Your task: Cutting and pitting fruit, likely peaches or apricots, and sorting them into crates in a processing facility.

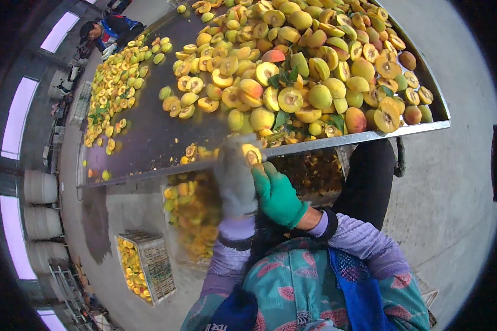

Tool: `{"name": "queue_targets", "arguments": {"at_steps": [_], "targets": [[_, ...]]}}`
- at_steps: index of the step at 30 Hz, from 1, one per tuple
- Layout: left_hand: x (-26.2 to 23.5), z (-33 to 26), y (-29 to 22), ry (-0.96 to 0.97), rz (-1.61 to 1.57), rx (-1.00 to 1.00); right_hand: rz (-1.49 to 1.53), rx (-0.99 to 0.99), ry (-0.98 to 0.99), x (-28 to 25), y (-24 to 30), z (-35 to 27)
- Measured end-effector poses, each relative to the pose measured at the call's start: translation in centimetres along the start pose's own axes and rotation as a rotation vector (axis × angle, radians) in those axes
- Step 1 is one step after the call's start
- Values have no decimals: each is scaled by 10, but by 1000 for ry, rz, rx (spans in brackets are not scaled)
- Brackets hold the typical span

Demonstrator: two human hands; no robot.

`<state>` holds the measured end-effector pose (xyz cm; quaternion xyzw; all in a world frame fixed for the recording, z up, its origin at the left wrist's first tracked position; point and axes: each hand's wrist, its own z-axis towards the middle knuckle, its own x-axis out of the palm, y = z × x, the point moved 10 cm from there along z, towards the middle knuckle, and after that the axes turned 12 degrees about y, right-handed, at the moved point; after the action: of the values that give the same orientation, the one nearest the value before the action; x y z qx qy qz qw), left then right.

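At the near edge of a metal table [165, 83], my right hand [280, 196], in a green glove, is closed with its fingertips at a halved yellow peach [252, 155]. The cut face of that half shows a brown stone hollow. My left hand [234, 176], in a grey glove, is right beside it and smeared by motion, so its fingers and anything in them cannot be made out. Just beyond my hands lies a big heap of peaches [320, 96], many cut open, some whole, with a few green leaves among them.
A smaller row of peaches [107, 91] lies along the table's left side, where another person [113, 33] bends over. Below the near edge is a container of peaches [190, 209]. A plastic crate [157, 267] with peaches stands on the floor. White tubs [41, 223] line the left.
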<state>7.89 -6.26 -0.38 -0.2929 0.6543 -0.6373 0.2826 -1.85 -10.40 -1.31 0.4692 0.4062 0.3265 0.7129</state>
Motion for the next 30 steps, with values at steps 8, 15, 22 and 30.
{"name": "queue_targets", "arguments": {"at_steps": [8,15,22,30], "targets": [[50,30,-21,517,60,31,672,291,147,5,-22,-4],[59,26,-45,347,945,469,712,396,238,0,-22,2],[35,33,-7,267,648,230,860,535,247,2,-30,-3],[37,33,5,412,382,123,2109,485,442,40,16,-12]]}}
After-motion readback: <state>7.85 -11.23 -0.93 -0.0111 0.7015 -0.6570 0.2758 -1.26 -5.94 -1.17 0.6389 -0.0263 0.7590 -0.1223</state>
